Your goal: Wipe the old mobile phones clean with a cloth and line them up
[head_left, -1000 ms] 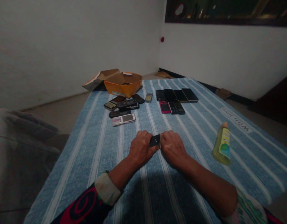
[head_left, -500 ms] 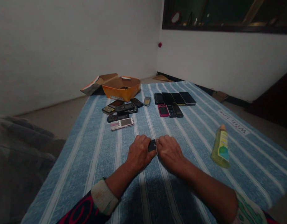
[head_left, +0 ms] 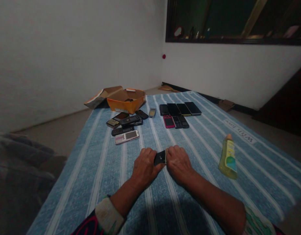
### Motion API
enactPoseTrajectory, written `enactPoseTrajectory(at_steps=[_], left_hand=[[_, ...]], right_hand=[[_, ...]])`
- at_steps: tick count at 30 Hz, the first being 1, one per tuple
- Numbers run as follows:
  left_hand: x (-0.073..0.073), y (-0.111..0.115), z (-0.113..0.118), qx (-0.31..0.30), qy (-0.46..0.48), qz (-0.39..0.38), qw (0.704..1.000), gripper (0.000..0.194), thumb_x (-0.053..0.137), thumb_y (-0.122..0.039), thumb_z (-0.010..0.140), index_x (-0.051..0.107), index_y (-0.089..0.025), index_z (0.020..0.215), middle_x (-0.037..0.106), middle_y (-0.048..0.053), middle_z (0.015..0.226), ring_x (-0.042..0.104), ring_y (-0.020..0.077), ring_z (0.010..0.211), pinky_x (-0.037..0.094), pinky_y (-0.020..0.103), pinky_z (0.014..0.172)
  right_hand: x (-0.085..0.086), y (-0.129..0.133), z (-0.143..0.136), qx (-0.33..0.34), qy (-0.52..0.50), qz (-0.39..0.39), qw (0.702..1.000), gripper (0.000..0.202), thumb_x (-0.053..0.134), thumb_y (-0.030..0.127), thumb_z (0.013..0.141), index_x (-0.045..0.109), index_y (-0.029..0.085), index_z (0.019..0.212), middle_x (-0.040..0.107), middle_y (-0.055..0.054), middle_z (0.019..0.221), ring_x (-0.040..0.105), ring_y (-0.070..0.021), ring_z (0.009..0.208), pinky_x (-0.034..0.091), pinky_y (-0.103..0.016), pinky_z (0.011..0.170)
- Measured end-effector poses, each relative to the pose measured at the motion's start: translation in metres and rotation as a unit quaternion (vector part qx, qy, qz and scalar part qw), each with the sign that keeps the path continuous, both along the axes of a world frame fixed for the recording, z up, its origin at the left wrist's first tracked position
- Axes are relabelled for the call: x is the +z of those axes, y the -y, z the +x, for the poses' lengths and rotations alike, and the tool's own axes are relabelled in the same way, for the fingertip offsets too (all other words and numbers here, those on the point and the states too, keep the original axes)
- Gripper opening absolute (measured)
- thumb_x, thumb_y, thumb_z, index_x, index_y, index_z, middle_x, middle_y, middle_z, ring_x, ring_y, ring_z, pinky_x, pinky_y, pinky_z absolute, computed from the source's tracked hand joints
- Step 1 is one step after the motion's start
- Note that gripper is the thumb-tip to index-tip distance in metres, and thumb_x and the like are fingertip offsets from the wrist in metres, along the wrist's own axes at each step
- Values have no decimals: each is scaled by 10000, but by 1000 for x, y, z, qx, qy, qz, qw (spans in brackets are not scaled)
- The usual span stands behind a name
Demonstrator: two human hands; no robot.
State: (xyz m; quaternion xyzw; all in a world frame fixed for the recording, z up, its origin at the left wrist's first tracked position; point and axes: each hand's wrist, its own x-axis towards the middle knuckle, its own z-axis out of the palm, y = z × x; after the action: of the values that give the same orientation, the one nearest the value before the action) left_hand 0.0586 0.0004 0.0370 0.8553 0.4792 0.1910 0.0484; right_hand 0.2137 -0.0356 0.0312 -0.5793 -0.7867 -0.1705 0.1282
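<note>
Near the middle of the blue striped cloth, my left hand (head_left: pixel 144 165) is closed round a small black phone (head_left: pixel 160 158). My right hand (head_left: pixel 179 164) is closed at the phone's right end, with a thin pale edge of something, perhaps a cloth, showing between its fingers and the phone. Most of what the right hand holds is hidden by its fingers. Beyond my hands on the left lie several old phones, the nearest a white and pink one (head_left: pixel 127 137). Further right, black phones stand in a row, with a pink phone (head_left: pixel 169 121) in front of them.
An open orange box (head_left: pixel 126 103) with its lid tipped beside it sits at the far left of the table (head_left: pixel 103 182). A bottle of yellow-green liquid (head_left: pixel 228 157) lies on the right. Grey fabric (head_left: pixel 15 182) is at the left edge.
The camera view has tilted up a little, so the table items appear lower. More of the black phone shows between my hands, and my right hand has shifted slightly away from my left.
</note>
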Motion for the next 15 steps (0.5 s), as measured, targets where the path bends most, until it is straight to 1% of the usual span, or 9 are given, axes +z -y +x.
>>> enactPoseTrajectory(at_steps=[2,4,8,10,15], left_hand=[[1,0,0,0,2,2,1000,150,680,-289,784,598,-173,834,583,56,864,518,233,865,468,360,778],[2,1,0,-2,2,5,1000,136,678,-277,785,595,-180,830,583,51,867,517,228,864,469,359,783],[3,2,-1,-4,-1,2,1000,170,676,-324,801,596,-183,851,586,55,878,525,235,873,473,363,776],[3,2,-2,-8,2,2,1000,176,677,-327,805,596,-181,860,586,57,883,527,238,877,475,365,773],[4,1,-6,-34,8,-6,999,194,686,-327,808,602,-175,895,581,58,901,528,237,888,480,370,786]], right_hand=[[-1,4,-2,30,-3,6,1000,112,542,60,870,620,137,850,582,-73,817,440,-228,764,288,-363,662],[0,5,-2,42,-5,5,999,123,523,60,886,614,141,870,579,-68,823,441,-222,765,293,-361,668],[4,-1,-1,-7,-1,-20,1000,122,518,74,901,608,144,856,584,-76,815,450,-229,771,291,-364,664],[4,-2,-1,-13,1,-20,1000,121,525,65,891,605,142,843,585,-80,813,449,-232,767,291,-364,662],[-3,9,-1,36,-12,16,999,101,530,70,890,611,128,874,571,-67,814,444,-223,760,291,-357,664]])
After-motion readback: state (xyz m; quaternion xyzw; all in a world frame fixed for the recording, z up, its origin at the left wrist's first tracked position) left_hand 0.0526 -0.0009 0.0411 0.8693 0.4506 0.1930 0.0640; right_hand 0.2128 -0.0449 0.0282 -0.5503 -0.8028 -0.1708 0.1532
